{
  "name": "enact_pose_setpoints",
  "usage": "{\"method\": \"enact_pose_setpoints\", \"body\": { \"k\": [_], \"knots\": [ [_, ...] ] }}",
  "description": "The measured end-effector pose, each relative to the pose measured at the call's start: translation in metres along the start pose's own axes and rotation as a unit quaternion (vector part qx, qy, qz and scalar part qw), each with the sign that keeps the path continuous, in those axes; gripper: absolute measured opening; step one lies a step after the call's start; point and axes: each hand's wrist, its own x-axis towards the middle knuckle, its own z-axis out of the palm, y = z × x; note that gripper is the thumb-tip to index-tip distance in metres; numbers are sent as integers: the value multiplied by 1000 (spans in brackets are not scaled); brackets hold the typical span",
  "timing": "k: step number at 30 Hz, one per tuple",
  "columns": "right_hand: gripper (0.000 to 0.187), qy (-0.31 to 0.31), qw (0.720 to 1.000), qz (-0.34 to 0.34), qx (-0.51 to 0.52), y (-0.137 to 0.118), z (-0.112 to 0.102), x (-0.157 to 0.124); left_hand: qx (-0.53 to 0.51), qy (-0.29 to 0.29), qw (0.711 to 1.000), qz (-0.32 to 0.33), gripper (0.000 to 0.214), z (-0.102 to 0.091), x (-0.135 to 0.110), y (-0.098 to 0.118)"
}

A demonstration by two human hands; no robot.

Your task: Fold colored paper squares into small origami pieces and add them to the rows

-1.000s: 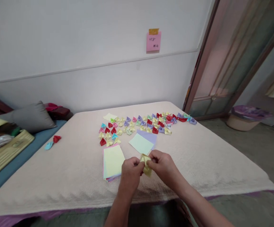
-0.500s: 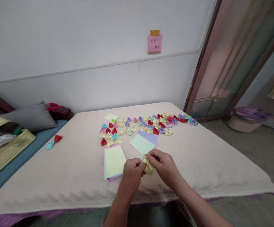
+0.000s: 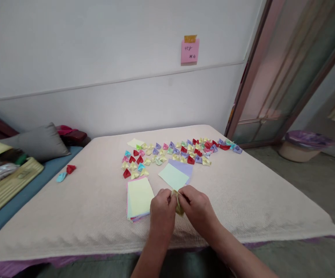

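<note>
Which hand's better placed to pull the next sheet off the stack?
Left, probably. The left hand sits right beside the stack; the right hand is across the yellow fold both pinch, farther off.

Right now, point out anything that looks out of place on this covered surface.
Two folded paper pieces, a red one and a light blue one, lie alone near the cover's left edge, far from the main cluster of folded pieces by the paper sheets. Nothing else stands out.
</note>
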Motion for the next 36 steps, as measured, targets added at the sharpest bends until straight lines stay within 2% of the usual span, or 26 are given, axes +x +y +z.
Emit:
{"method": "enact_pose_setpoints", "body": {
  "k": [6,9,13,17,19,22,25,28,31,32,36],
  "knots": [
    [16,-5,998,48,36,-1,-6,3,-18,-20,999,21,27,-4,-1,3],
    [16,-3,997,40,65,1,-7,4,-47,-43,998,-1,27,-6,-2,4],
    [17,44,993,42,102,5,-6,4,-103,-5,994,-44,24,-9,0,2],
    [9,140,989,-39,9,-2,-4,-3,-94,48,992,-62,30,-10,2,2],
    [8,157,983,-81,-54,-8,-2,-6,-73,66,994,-55,32,-9,2,3],
    [19,186,971,-97,-120,-13,3,-7,-44,72,996,-31,33,-6,-1,6],
    [23,194,966,-96,-142,-10,7,-5,-44,63,997,-9,33,-3,-3,6],
    [21,174,971,-47,-155,-1,2,-1,-61,39,997,-22,39,-3,0,3],
    [17,97,976,76,-180,14,-17,7,-66,21,997,-45,43,-6,5,-1],
    [18,66,970,129,-195,22,-25,12,-65,16,996,-52,44,-7,6,-2],
    [19,51,942,226,-242,65,-65,47,-66,-8,996,-60,43,-11,8,-5]
  ]
}}
